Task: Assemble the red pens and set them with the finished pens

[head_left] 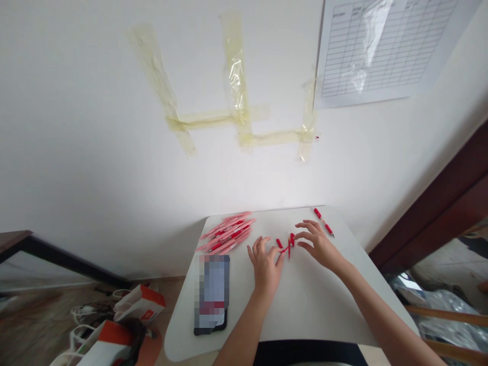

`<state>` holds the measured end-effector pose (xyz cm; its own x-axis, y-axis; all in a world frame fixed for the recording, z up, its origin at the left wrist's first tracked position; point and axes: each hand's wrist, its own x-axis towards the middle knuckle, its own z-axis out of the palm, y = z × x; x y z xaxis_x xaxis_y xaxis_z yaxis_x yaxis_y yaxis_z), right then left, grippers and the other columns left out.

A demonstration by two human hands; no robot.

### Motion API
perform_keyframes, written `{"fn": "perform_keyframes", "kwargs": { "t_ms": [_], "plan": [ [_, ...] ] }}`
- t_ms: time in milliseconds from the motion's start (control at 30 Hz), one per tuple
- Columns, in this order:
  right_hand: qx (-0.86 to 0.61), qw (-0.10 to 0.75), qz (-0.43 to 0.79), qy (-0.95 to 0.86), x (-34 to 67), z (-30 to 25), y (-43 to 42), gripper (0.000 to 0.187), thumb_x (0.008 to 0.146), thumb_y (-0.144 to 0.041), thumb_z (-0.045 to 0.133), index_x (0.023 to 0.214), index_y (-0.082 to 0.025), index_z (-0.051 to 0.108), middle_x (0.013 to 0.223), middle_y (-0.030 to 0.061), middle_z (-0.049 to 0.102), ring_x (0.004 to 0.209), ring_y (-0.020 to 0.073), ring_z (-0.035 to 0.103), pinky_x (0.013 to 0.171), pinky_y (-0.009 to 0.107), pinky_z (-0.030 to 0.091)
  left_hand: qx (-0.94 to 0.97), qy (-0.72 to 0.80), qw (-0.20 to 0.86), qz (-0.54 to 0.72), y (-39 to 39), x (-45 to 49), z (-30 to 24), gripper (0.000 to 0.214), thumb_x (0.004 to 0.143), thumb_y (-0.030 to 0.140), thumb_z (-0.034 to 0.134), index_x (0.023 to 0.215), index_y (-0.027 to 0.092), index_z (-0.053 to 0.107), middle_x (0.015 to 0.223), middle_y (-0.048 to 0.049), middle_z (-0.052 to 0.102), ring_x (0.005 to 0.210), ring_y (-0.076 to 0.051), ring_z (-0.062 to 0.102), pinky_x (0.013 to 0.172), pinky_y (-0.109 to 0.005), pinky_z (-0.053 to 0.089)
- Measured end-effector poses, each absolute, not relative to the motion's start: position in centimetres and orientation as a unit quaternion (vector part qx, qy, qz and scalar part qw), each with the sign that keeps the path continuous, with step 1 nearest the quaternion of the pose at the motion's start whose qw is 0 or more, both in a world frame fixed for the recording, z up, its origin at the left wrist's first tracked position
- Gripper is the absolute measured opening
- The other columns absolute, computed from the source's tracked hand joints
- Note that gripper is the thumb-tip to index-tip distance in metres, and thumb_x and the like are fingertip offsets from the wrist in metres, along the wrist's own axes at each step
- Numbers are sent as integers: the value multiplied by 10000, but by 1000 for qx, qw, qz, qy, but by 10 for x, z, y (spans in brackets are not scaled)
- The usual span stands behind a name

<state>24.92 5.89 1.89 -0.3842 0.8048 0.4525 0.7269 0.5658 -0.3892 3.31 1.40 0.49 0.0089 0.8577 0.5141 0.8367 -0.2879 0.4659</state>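
My left hand (266, 264) is over the middle of the white table, thumb and index finger pinched on a small slim red pen piece (284, 249). Just right of it my right hand (318, 245) hovers with its fingers apart, holding nothing that I can see. Between the hands lie a thin red pen refill (289, 248), a short red pen part (279, 243) and a wider red pen part (292, 239) near my right fingertips. A red and clear pen (324, 222) lies at the back right. Several pink and red pens (227, 234) form a pile at the back left.
A phone (214, 290), its screen blurred out, lies on the left of the white table (305, 315). The wall (114, 152) behind carries yellowed tape (238, 76) and a printed sheet (381, 51). Red and white paper bags (140, 304) stand on the floor at left.
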Motion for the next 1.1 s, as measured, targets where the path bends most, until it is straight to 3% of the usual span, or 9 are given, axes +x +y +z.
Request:
{"fn": "perform_keyframes", "kwargs": {
  "t_ms": [167, 500, 800, 1100],
  "plan": [
    [-483, 323, 69, -811, 246, 4, 38, 177, 940, -265, 610, 1064, -330, 718, 1408, 49, 555, 1420, 315, 374, 1079, 548, 491, 728, 570, 25, 381, 14, 34, 5, 94, 846, 215, 707, 888, 284, 756, 1271, -63, 602, 1355, -298, 468, 1172, -682, 290],
    [-464, 361, 66, -806, 239, -4, 37, 156, 950, -291, 611, 1006, -337, 749, 1400, 56, 528, 1430, 312, 334, 1100, 562, 472, 741, 563, 42, 364, 14, 33, 4, 79, 851, 273, 719, 897, 320, 763, 1321, -40, 583, 1384, -289, 425, 1208, -687, 181],
    [-457, 368, 74, -806, 238, -4, 35, 133, 950, -303, 607, 964, -316, 739, 1372, 64, 550, 1417, 305, 358, 1082, 547, 487, 749, 554, 43, 362, 14, 33, 3, 88, 846, 294, 727, 915, 330, 769, 1325, -38, 585, 1390, -298, 412, 1206, -690, 176],
    [-504, 382, 2, -775, 258, -7, 48, 170, 978, -295, 540, 979, -291, 710, 1297, 87, 592, 1344, 302, 446, 1056, 545, 494, 707, 608, 21, 361, 14, 33, 5, 132, 835, 211, 703, 940, 282, 745, 1287, -68, 607, 1381, -322, 429, 1176, -717, 228]
  ]
}}
